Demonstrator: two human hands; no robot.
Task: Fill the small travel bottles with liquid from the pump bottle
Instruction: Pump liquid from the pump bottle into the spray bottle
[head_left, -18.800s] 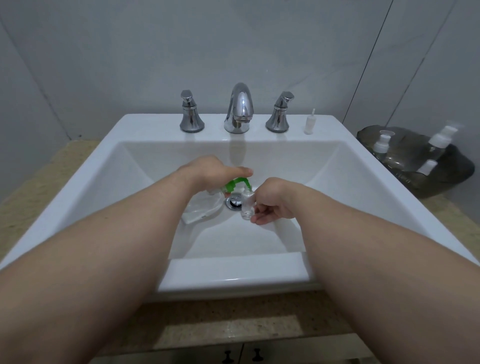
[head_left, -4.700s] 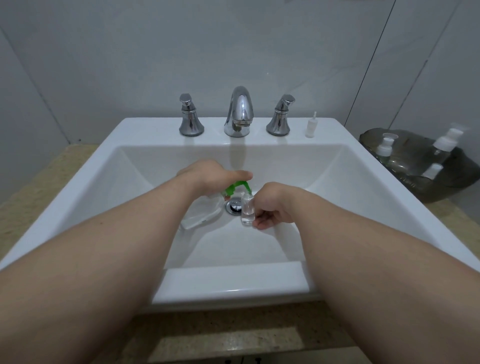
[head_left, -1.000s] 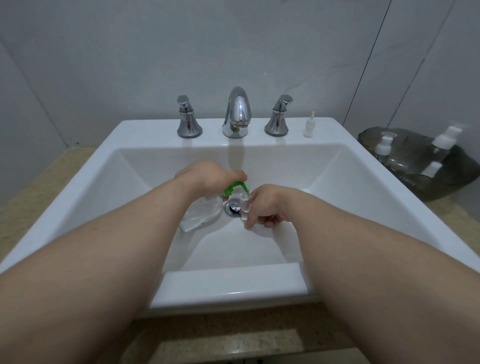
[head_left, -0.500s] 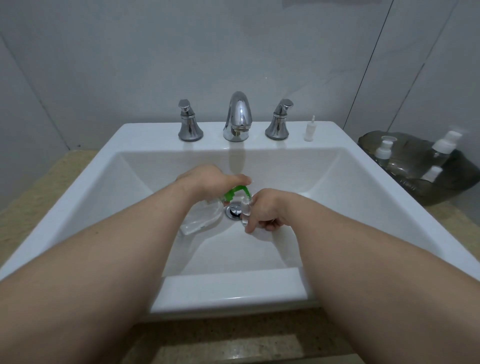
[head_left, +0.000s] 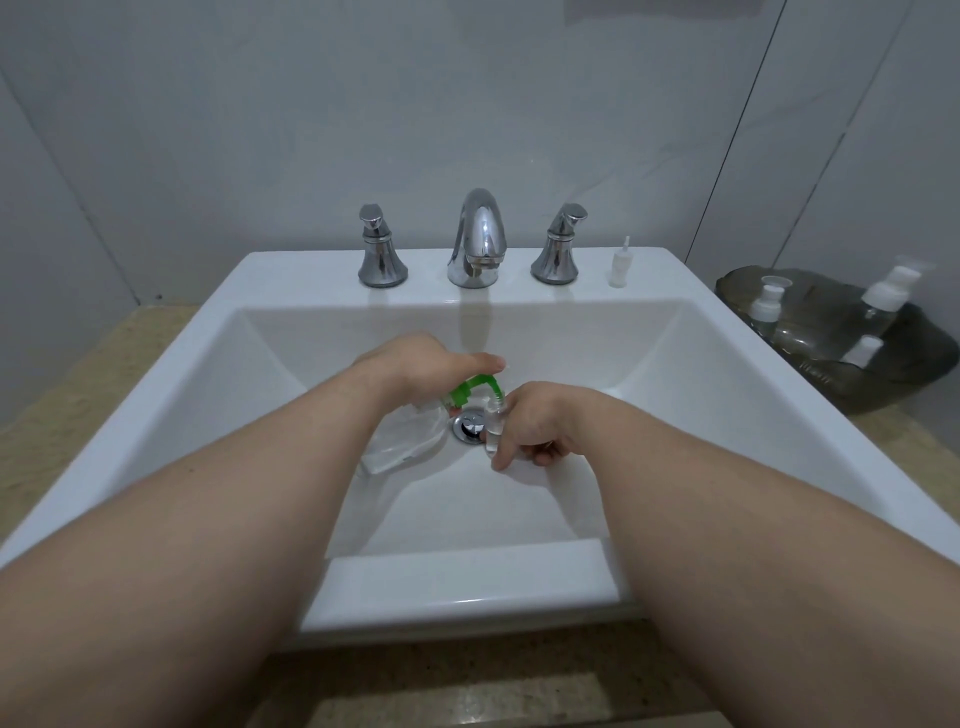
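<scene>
Dim, even light; wide-angle edge distortion

A bathroom: a white ceramic sink with a chrome faucet and two handles is set into a speckled stone counter against grey tiled walls.

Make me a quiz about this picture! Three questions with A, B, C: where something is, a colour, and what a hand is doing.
1. Where is the small bottle? A on the floor; B in the sink, by the drain; C on a shelf.
2. What colour is the pump? A green; B red; C blue.
3. What is the right hand doing? A resting flat; B waving; C holding the small bottle.
Answers: B, it is beside the drain; A, the pump head is green; C, its fingers curl round it.
</scene>
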